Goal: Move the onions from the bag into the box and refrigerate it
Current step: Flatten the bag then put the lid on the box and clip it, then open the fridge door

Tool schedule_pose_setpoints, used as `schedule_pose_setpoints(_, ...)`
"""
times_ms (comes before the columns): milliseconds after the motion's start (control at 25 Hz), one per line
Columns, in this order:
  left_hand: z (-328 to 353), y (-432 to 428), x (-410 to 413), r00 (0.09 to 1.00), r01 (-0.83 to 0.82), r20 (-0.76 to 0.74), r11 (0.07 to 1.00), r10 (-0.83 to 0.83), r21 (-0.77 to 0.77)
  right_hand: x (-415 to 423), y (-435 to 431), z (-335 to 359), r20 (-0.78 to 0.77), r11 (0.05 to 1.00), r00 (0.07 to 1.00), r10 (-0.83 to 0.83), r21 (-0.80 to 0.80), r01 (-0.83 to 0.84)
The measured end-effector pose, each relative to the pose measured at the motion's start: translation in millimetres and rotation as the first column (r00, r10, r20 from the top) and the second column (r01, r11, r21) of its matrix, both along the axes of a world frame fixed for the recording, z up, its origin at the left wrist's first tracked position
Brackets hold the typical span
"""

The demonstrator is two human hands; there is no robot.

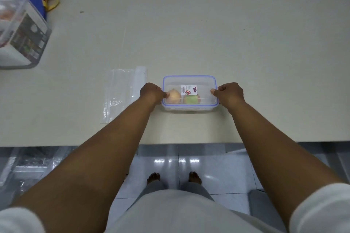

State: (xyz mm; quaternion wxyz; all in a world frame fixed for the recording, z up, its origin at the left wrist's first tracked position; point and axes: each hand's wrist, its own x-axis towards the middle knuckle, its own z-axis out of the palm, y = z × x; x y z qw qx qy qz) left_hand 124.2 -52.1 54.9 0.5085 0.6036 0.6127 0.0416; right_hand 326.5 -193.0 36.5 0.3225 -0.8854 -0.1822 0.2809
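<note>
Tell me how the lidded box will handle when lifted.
The box looks like rigid plastic, so it should keep its shape. Only two round items sit inside, so it is probably light, and they may roll. A hand at each end should steady it.

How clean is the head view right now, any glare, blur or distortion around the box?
Head view: soft, even light; the box throws only a thin shadow on the table. Both hands and the label are fairly sharp. The container at far left is blurred and stretched by the wide-angle lens. Glare streaks show on the floor tiles.
</note>
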Motion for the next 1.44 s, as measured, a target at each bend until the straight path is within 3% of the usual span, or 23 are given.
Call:
schedule_pose_setpoints(560, -16.3, -3.2, -1.8, 0.999, 0.021, -0.033, 0.994, -0.018, 0.103, -10.6, -11.2, -8.0, 0.193, 0.992, 0.973, 0.129, -0.027, -0.126)
schedule_pose_setpoints(720, -20.3, -21.5, -10.2, 0.998, 0.059, -0.031, 0.923, -0.051, 0.380, -28.7, -48.2, -1.3, 0.271, 0.995, 0.962, 0.025, 0.082, -0.049)
schedule_pose_setpoints(840, -24.3, -56.6, -11.1, 0.974, 0.059, 0.147, 0.823, -0.171, 0.565, -56.6, -102.3, 0.8, 0.272, 0.982, 0.954, -0.128, 0.169, 0.084)
schedule_pose_setpoints(1000, -32.7, -120.2, 6.6, 0.831, 0.230, 0.212, 0.663, -0.515, 0.712, -107.7, -190.1, -6.7, 0.271, 0.958, 0.921, -0.281, 0.143, 0.250)
schedule_pose_setpoints(1120, -30.9, -171.7, 40.1, 0.679, 0.416, 0.305, 0.693, -0.667, 0.589, -137.5, -260.6, -4.9, 0.289, 0.886, 0.839, -0.462, 0.098, 0.454)
schedule_pose_setpoints(1200, -27.8, -207.4, 63.9, 0.569, 0.574, 0.331, 0.652, -0.753, 0.495, -146.7, -300.3, 5.1, 0.319, 0.834, 0.778, -0.541, 0.086, 0.545)
schedule_pose_setpoints(1320, -15.2, -280.8, 101.3, 0.360, 0.766, 0.333, 0.480, -0.872, 0.428, -144.4, -364.6, 37.4, 0.536, 0.758, 0.612, -0.582, 0.085, 0.646)
schedule_pose_setpoints(1440, 11.1, -362.8, 135.4, 0.171, 0.857, 0.337, 0.309, -0.926, 0.412, -125.6, -428.5, 86.9, 0.726, 0.674, 0.405, -0.556, 0.108, 0.731)
